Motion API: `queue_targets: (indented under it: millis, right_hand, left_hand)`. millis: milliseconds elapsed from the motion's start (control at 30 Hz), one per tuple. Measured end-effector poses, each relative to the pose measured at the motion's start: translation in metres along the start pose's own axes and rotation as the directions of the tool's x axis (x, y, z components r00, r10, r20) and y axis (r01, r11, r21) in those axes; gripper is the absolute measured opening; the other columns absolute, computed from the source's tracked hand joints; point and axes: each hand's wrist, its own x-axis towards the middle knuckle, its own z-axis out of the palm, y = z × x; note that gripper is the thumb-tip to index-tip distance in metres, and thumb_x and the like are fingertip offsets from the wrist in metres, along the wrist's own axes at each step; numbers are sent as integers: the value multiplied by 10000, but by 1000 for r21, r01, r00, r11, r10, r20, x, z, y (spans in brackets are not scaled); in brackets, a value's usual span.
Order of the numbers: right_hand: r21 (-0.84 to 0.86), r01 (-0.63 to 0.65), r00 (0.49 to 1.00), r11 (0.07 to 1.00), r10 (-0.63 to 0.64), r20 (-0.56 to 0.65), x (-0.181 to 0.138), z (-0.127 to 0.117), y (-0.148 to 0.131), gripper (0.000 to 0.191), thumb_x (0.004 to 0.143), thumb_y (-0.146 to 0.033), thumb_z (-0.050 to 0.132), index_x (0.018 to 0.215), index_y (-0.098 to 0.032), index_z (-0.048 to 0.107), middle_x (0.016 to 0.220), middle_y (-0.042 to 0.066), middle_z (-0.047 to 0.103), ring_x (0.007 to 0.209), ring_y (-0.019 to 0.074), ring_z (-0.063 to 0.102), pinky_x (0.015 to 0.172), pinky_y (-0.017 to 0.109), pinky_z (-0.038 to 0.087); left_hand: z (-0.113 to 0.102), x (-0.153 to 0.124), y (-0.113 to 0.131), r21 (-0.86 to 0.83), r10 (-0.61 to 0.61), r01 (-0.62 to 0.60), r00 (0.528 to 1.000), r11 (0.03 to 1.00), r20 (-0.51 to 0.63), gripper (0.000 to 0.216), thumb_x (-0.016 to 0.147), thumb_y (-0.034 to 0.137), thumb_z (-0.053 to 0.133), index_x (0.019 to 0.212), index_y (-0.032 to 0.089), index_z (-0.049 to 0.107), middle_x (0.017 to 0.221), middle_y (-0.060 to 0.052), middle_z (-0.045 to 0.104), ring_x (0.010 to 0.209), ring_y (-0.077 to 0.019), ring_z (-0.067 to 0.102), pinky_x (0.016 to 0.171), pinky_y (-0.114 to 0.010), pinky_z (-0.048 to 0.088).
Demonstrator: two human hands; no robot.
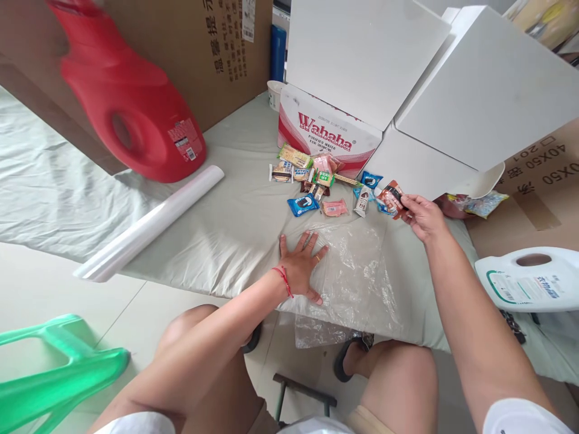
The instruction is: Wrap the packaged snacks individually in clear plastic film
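Observation:
My left hand (302, 265) lies flat with fingers spread, pressing on the left part of a clear plastic sheet or bag (357, 271). One end of that plastic hangs over the front edge of the cloth-covered surface (239, 223). Pinched between the fingers of my right hand (423, 216) is a small brown-orange snack packet (391, 199), held at the right end of a group of wrapped snacks. Among these are a blue packet (303, 205), a pink packet (335, 208), a white packet (362, 201) and a green-yellow packet (295, 155).
A Wahaha carton (328, 132) stands behind the snacks, beside white boxes (479, 90). To the left are a red jug (136, 114) and a plastic film roll (154, 223); a white jug (529, 278) is at right. A green stool (67, 367) stands on the floor.

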Motion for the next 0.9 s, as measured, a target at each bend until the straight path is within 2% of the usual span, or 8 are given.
queue_targets:
  millis: [67,233,367,500,633,700,800,900]
  right_hand:
    - [11,-28,971,1000,25,239,-30,4,-3,543,587,-555,904,934,-194,696,794,18,705,666,143,617,606,273,491]
    - [-233,-65,717,970,208,666,-83,49,31,515,671,-565,850,948,-147,734,775,19,693,642,130,593,597,256,453]
    - [-363,88,811,928,145,567,-87,66,63,554,670,-599,809,985,-153,719,766,-5,660,643,133,564,620,269,452]
    - [-545,310,871,779,-2,492,-70,66,47,487,750,-556,759,1066,-186,729,883,21,706,657,148,567,649,291,460]
    - [-579,579,787,575,-206,582,-37,107,12,253,918,-331,602,1066,-189,750,982,65,735,795,199,650,784,328,494]
    - [-550,704,697,449,-288,657,-16,144,0,377,902,-221,603,1269,-186,683,1234,106,685,984,232,670,892,346,496]
    - [-508,814,572,281,-234,786,10,198,-8,638,848,-200,700,1460,-163,524,1482,151,528,1253,295,580,1018,375,460]
    - [-521,834,544,182,-114,831,23,224,-17,554,852,-219,728,1383,-147,590,1415,165,580,1222,319,595,1006,385,463]
  left_hand:
    - [-1,0,0,-2,-5,5,1000,1000,4,1406,509,844,737,1645,317,99,1709,-155,-147,1543,-517,-133,1006,-886,-110]
    - [-4,0,0,1,-26,26,1000,1000,2,1433,522,840,732,1649,283,44,1701,-157,-163,1543,-512,-140,1020,-887,-82]
    - [-5,1,1,-2,-25,25,999,1000,34,1418,533,828,737,1649,280,55,1697,-145,-174,1545,-504,-142,1020,-891,-72]
    - [-4,3,1,-8,-24,24,1000,1000,16,1418,518,808,760,1650,289,82,1702,-151,-159,1545,-506,-140,1023,-890,-72]
    - [-2,4,1,-11,-24,24,1000,1000,12,1418,504,795,778,1649,297,106,1709,-150,-134,1543,-510,-146,1023,-892,-69]
    - [-1,5,1,-19,-19,19,1000,1000,10,1421,493,790,786,1649,302,117,1713,-150,-118,1541,-511,-152,1020,-895,-65]
    - [0,5,0,-27,-8,8,1000,1000,-4,1426,493,797,777,1650,287,118,1714,-163,-102,1540,-510,-161,1010,-900,-76]
    - [1,5,-1,-32,-5,4,1000,999,-3,1428,497,808,763,1651,279,110,1713,-162,-115,1540,-507,-167,1005,-900,-86]
